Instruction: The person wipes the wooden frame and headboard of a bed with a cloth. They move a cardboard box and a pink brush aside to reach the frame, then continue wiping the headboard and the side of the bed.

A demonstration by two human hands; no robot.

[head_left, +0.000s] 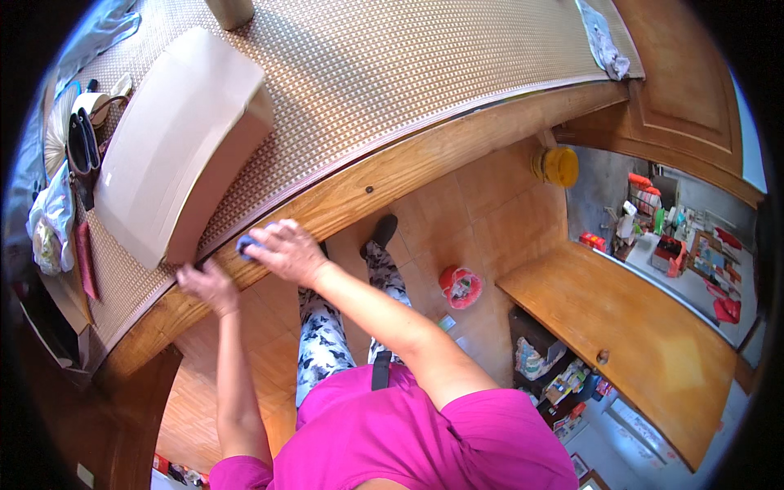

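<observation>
A large tan cardboard box (175, 131) lies tilted on the woven mat at the left, its near corner close to the wooden bed edge. By that corner is my left hand (211, 287), fingers curled; whatever they may hold is hidden. My right hand (287, 251) reaches across over the wooden rail, its fingers closed around a small blue-purple thing (247, 245). Most of that thing is covered by the fingers, so its kind does not show. Both hands are near each other along the rail.
A woven mat (392, 57) covers the bed behind a wooden rail (408, 171). Bags and a dark purse (83, 147) lie left of the box. On the floor stands a red bin (461, 287). To the right are a yellow tub (559, 167) and a wooden door panel (629, 335).
</observation>
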